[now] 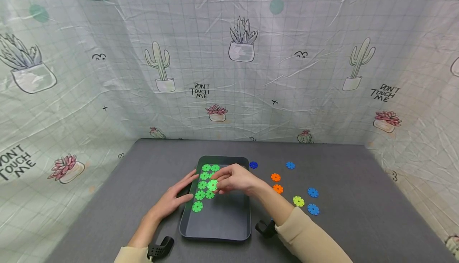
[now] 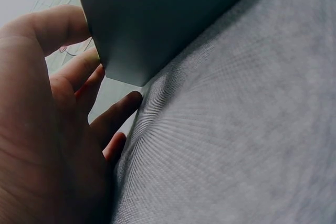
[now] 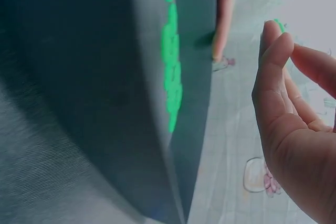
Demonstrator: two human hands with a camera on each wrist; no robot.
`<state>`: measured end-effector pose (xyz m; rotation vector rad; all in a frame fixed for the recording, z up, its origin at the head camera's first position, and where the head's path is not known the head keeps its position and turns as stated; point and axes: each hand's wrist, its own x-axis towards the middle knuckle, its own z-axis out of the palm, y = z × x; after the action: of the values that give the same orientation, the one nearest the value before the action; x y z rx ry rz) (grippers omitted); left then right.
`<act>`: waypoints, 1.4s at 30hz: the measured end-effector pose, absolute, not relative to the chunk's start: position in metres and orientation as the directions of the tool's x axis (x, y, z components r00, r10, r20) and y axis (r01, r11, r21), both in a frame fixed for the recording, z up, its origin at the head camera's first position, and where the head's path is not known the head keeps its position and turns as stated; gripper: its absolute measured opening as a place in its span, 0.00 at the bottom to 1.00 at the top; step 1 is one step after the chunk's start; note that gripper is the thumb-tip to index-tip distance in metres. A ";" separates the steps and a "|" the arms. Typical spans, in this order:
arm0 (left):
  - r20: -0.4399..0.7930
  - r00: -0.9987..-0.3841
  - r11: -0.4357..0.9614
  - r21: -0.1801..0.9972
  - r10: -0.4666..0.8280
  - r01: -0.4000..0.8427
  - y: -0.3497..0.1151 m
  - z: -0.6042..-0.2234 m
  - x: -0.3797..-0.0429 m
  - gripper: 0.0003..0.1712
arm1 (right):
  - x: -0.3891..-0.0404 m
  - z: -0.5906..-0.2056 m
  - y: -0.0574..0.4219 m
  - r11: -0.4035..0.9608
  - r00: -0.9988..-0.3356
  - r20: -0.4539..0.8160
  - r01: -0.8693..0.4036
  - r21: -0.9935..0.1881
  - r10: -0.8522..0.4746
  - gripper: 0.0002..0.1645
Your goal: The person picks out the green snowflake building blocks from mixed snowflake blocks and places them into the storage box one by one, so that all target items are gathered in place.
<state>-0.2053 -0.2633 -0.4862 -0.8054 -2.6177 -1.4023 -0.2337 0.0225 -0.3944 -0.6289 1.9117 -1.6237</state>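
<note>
My right hand [image 1: 238,180] pinches a bright green notched plastic disc [image 1: 212,185] between thumb and fingers, over the left half of a dark rectangular tray [image 1: 231,219]. Several more green discs [image 1: 197,206] lie in rows along the tray's left side; the right hand hides part of them. In the right wrist view only a sliver of the held disc [image 3: 280,25] shows past the fingertips. Fairly straight and spread, the fingers of my left hand [image 1: 170,201] touch the tray's left edge. The left wrist view shows that hand [image 2: 58,108] against the tray's outer wall [image 2: 152,19].
Right of the tray, loose discs are scattered on the grey tabletop [image 1: 344,223]: a dark blue disc [image 1: 253,165], several lighter blue discs [image 1: 313,192], two orange ones [image 1: 275,177] and a yellow disc [image 1: 298,201]. A cactus-print curtain [image 1: 287,107] hangs behind and at the sides.
</note>
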 end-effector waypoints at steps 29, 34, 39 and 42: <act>0.297 -0.857 0.442 0.758 0.421 0.480 -0.263 -0.486 -0.207 0.33 | -0.248 -0.408 -0.014 0.309 -0.690 -0.201 -0.035 -0.950 -0.695 0.17; 0.294 -0.859 0.446 0.757 0.420 0.477 -0.263 -0.485 -0.207 0.33 | -0.251 -0.412 -0.016 0.342 -0.657 -0.248 -0.016 -0.939 -0.711 0.17; 0.300 -0.856 0.442 0.756 0.421 0.482 -0.263 -0.485 -0.206 0.33 | -0.252 -0.416 -0.017 0.378 -0.640 -0.290 -0.002 -0.926 -0.712 0.18; 0.299 -0.854 0.440 0.757 0.425 0.484 -0.263 -0.485 -0.206 0.33 | -0.251 -0.417 -0.017 0.398 -0.636 -0.309 0.004 -0.917 -0.707 0.17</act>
<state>-0.2061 -0.2632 -0.4853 -0.8245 -2.6100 -1.4056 -0.2513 -0.0170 -0.4173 -0.6000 1.9501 -1.2826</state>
